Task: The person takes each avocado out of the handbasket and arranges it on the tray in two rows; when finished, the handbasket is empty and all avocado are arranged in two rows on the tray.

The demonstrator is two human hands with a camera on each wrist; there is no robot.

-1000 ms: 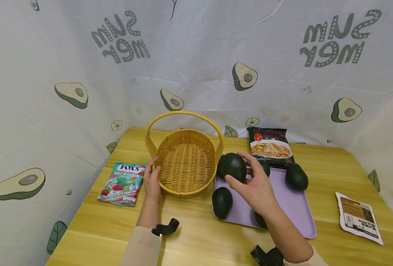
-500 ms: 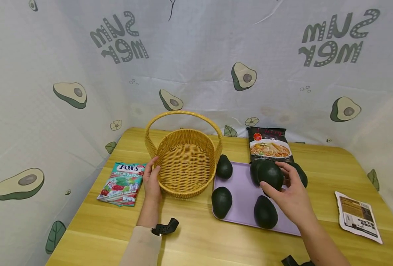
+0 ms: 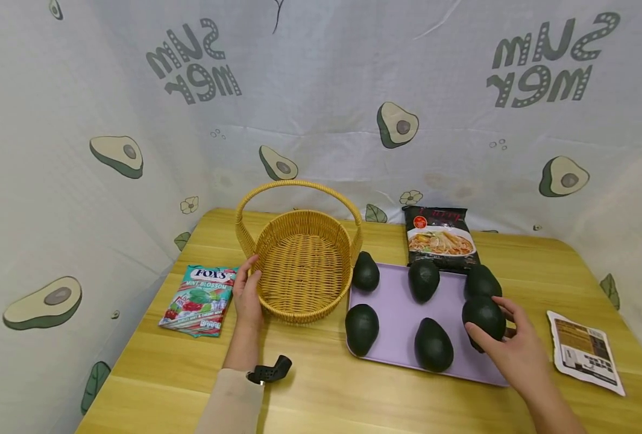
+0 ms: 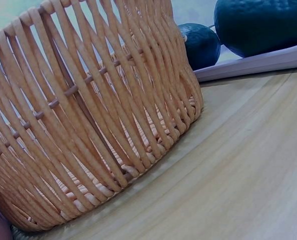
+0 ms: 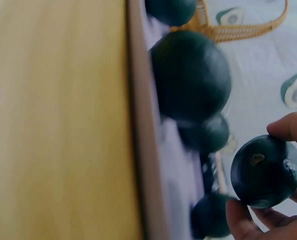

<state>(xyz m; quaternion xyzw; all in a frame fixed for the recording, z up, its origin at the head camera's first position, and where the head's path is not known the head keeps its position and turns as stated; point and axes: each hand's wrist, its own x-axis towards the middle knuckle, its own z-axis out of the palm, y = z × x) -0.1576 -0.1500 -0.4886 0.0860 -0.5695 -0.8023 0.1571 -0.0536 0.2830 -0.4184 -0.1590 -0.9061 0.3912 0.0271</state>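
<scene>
A dark green avocado (image 3: 483, 317) is held between the thumb and fingers of my right hand (image 3: 518, 349), over the right end of the lilac tray (image 3: 391, 313). In the right wrist view the held avocado (image 5: 266, 171) shows its stem end, with the fingers around its sides and apart from the tray. On the tray lie several other avocados, among them one at the front (image 3: 433, 345) and one at the back (image 3: 424, 280). My left hand (image 3: 248, 299) holds the left side of the round wicker basket (image 3: 304, 271), which has nothing in it. Most of that hand is out of the left wrist view.
A Fox's candy bag (image 3: 200, 300) lies left of the basket. Behind the tray is a black noodle packet (image 3: 441, 240), and a white-edged pouch (image 3: 586, 352) lies at the right. The basket's tall handle (image 3: 299, 182) arches above it. A printed curtain (image 3: 321, 90) hangs behind the table.
My right hand has carried the avocado rightward from beside the basket, across the tray, to its right end. My left hand and the basket have stayed in place.
</scene>
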